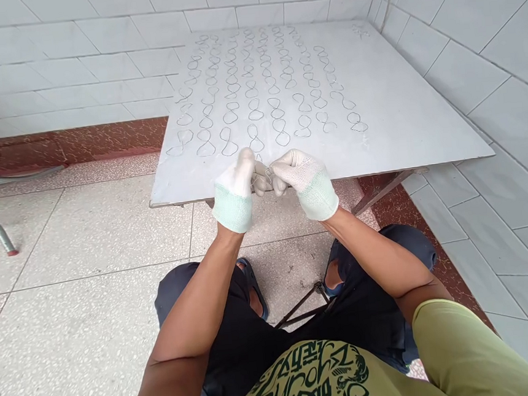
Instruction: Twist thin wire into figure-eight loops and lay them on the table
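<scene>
A: Which markings can we read?
B: On the green shirt (312, 385), we read "young" in dark print among Chinese characters.
A: How do we find the hands?
B: Both are gloved, fingers bent inward. We see the left hand (237, 185) and right hand (303, 176) pinching a thin wire piece (269, 171) between them.
A: Where do we locate that piece?
B: At the near edge of the white tabletop (403, 99). Beyond it, we note figure-eight wire loops (278, 120) laid in columns.
</scene>
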A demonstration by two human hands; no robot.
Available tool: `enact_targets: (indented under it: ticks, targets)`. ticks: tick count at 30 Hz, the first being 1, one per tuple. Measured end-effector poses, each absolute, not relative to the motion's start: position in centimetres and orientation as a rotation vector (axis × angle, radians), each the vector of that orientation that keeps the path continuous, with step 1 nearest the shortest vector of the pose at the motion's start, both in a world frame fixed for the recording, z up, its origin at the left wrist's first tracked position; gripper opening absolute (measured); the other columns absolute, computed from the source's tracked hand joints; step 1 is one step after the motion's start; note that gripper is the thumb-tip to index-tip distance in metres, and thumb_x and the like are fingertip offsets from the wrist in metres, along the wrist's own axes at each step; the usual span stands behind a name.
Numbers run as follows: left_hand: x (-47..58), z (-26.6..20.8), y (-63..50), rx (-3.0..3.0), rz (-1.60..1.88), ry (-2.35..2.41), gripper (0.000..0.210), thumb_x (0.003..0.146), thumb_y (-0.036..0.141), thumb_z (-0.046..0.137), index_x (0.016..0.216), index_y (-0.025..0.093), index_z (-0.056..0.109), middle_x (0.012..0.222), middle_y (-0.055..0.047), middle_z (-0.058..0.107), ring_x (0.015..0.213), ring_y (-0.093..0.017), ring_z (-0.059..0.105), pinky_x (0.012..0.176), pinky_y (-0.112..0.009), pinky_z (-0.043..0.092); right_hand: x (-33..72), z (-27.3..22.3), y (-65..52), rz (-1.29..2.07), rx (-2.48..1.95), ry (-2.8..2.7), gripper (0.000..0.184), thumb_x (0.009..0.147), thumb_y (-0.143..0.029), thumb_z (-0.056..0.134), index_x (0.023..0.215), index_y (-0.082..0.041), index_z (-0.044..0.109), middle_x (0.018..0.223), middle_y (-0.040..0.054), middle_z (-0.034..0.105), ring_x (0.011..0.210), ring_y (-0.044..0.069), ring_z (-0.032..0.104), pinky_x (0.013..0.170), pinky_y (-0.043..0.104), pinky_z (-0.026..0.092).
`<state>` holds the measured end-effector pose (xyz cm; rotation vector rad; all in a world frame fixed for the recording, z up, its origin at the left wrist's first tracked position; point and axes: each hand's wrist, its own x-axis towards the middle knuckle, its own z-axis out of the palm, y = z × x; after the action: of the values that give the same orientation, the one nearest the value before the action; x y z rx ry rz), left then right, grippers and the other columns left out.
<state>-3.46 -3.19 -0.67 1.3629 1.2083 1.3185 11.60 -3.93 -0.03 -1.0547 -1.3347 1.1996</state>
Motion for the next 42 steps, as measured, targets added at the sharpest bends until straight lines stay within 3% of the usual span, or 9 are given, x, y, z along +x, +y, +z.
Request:
enact_targets:
  ticks: [3, 6, 9, 16, 21, 28, 37, 42]
  targets:
    - [-3.8, -0.4, -2.8, 1.417, 1.255, 1.182, 0.061, 0.099, 0.07, 0.073, 0.062, 0.026, 0.054, 0.054, 0.001, 0.053, 0.057, -0.016, 0.056, 0.062, -0.033, 0.048, 11.4, 0.2, -4.2, 1.129, -1.081, -1.384, 0.037, 0.094, -0.021, 0.062, 0.058, -0.026, 0.059, 0.061, -0.0014, 0.066, 0.066, 0.014, 0.062, 0.07, 0.028, 0.053]
    - [-3.2, -0.6, -3.0, 1.359, 1.316, 1.222, 0.052, 0.098, 0.057, 0.078, 0.065, 0.026, 0.052, 0.055, 0.003, 0.053, 0.055, -0.015, 0.052, 0.06, -0.033, 0.044, 11.0, 0.1, -4.5, 1.037, -1.17, -1.382, 0.032, 0.094, -0.022, 0.063, 0.063, -0.027, 0.061, 0.061, -0.0026, 0.068, 0.065, 0.014, 0.063, 0.07, 0.029, 0.053]
    - [-2.4, -0.8, -3.6, 1.301, 1.417, 1.373, 0.048, 0.099, 0.053, 0.077, 0.067, 0.026, 0.054, 0.057, 0.003, 0.055, 0.057, -0.015, 0.051, 0.06, -0.033, 0.045, 10.8, 0.1, -4.7, 0.932, -1.261, -1.372, 0.028, 0.097, -0.029, 0.067, 0.069, -0.027, 0.063, 0.065, -0.0027, 0.071, 0.068, 0.015, 0.066, 0.074, 0.03, 0.055]
    - [-3.0, -0.4, -3.7, 1.372, 1.367, 1.233, 0.065, 0.109, 0.074, 0.053, 0.068, 0.025, 0.065, 0.056, -0.002, 0.057, 0.057, -0.018, 0.062, 0.061, -0.032, 0.052, 12.2, 0.7, -3.9, 1.013, -1.191, -1.316, 0.027, 0.096, -0.025, 0.067, 0.069, -0.027, 0.063, 0.061, -0.0031, 0.069, 0.062, 0.015, 0.064, 0.069, 0.031, 0.055]
    - [-2.7, -1.1, -3.4, 1.374, 1.381, 1.274, 0.067, 0.107, 0.081, 0.051, 0.074, 0.025, 0.067, 0.058, -0.002, 0.057, 0.065, -0.021, 0.07, 0.063, -0.031, 0.054, 12.3, 0.5, -3.6, 1.066, -1.138, -1.195, 0.024, 0.096, -0.025, 0.068, 0.072, -0.026, 0.064, 0.058, -0.0042, 0.066, 0.058, 0.014, 0.061, 0.062, 0.029, 0.052]
    - [-2.9, 0.0, -3.9, 1.457, 1.329, 1.268, 0.066, 0.109, 0.076, 0.054, 0.067, 0.026, 0.064, 0.053, -0.001, 0.046, 0.063, -0.022, 0.064, 0.064, -0.033, 0.055, 12.1, 0.0, -3.6, 1.072, -1.105, -1.244, 0.027, 0.097, -0.023, 0.068, 0.071, -0.026, 0.064, 0.059, -0.0037, 0.067, 0.06, 0.013, 0.062, 0.065, 0.028, 0.051]
    - [-0.7, -2.5, -4.7, 1.446, 1.665, 1.337, 0.063, 0.117, 0.063, 0.042, 0.073, 0.024, 0.065, 0.068, -0.003, 0.065, 0.065, -0.018, 0.063, 0.069, -0.031, 0.055, 11.2, 0.1, -3.8, 1.395, -0.844, -1.071, 0.051, 0.094, -0.047, 0.08, 0.058, -0.025, 0.052, 0.055, -0.0028, 0.058, 0.057, 0.012, 0.055, 0.059, 0.027, 0.048]
    - [-1.4, -0.8, -4.2, 1.524, 1.424, 1.232, 0.047, 0.105, 0.051, 0.067, 0.068, 0.023, 0.064, 0.064, -0.001, 0.065, 0.062, -0.016, 0.063, 0.064, -0.028, 0.052, 12.0, 0.7, -3.2, 1.324, -0.961, -1.104, 0.041, 0.098, -0.041, 0.08, 0.065, -0.023, 0.063, 0.056, -0.0016, 0.064, 0.055, 0.011, 0.058, 0.056, 0.024, 0.049]
